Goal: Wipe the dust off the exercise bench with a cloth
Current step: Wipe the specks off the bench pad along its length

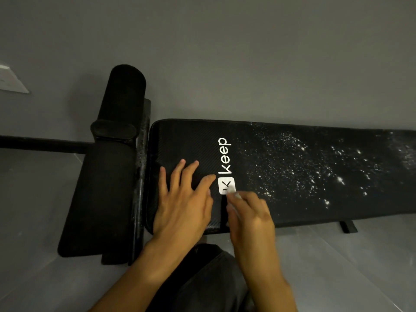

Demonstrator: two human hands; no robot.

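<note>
The black padded exercise bench (pixel 292 210) runs from the centre to the right, with a white "Keep" logo (pixel 225 165) on it. White dust specks (pixel 292 167) cover the pad to the right of the logo. My left hand (pixel 182 199) lies flat on the pad left of the logo, fingers spread. My right hand (pixel 249 215) is at the pad's near edge just below the logo, fingers curled. At its fingertips a small blurred white bit (pixel 236 195) shows, seemingly a cloth; the rest is hidden by the hand.
Black foam leg rollers (pixel 121 100) and a metal post (pixel 141 176) stand at the bench's left end. A grey wall rises right behind the bench, with a white socket plate (pixel 11 79) at left. Grey floor tiles (pixel 337 266) and my dark-trousered knee (pixel 209 278) lie in front.
</note>
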